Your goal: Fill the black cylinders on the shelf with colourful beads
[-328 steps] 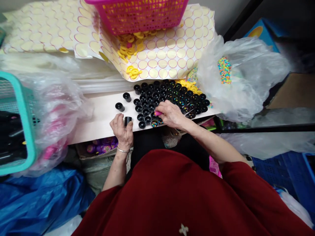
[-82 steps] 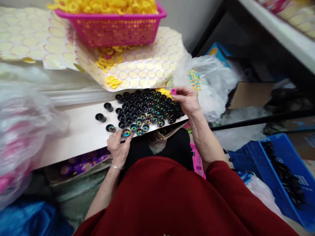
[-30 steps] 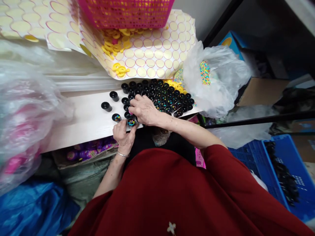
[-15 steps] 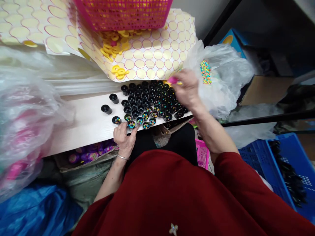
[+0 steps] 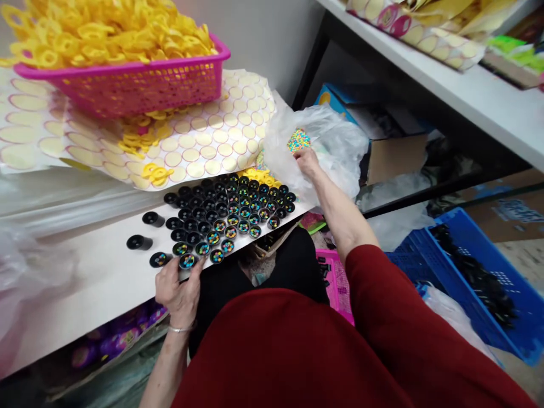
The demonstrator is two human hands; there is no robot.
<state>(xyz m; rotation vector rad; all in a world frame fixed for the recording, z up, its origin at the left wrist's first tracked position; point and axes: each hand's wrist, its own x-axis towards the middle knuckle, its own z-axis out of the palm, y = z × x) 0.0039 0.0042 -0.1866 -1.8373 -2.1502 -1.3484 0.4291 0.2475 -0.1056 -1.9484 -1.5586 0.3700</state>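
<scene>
My left hand [image 5: 178,287] rests at the front edge of the white table, thumb and fingers closed around a small black cup [image 5: 187,261] with colourful little balls in it. Packed rows of such black cups [image 5: 211,216] stand beside it. Those towards the front and right hold coloured balls, while many at the back left look empty. Over at the clear plastic bag [image 5: 335,136], my right hand [image 5: 306,161] is closed, its fingertips at a heap of tiny multicoloured balls [image 5: 298,139]. Whatever those fingers hold is hidden.
A pink basket [image 5: 140,85] heaped with yellow ring-shaped pieces [image 5: 97,34] stands on sticker-patterned sheets [image 5: 208,152]. More yellow pieces [image 5: 261,177] lie behind the cups. Lower right is a blue crate [image 5: 522,317] with black parts. A white shelf [image 5: 433,62] juts in at upper right.
My right hand has gone from above the cups, where it held something small and pink, to the balls in the bag. My left hand stays at the same cup. The view has shifted.
</scene>
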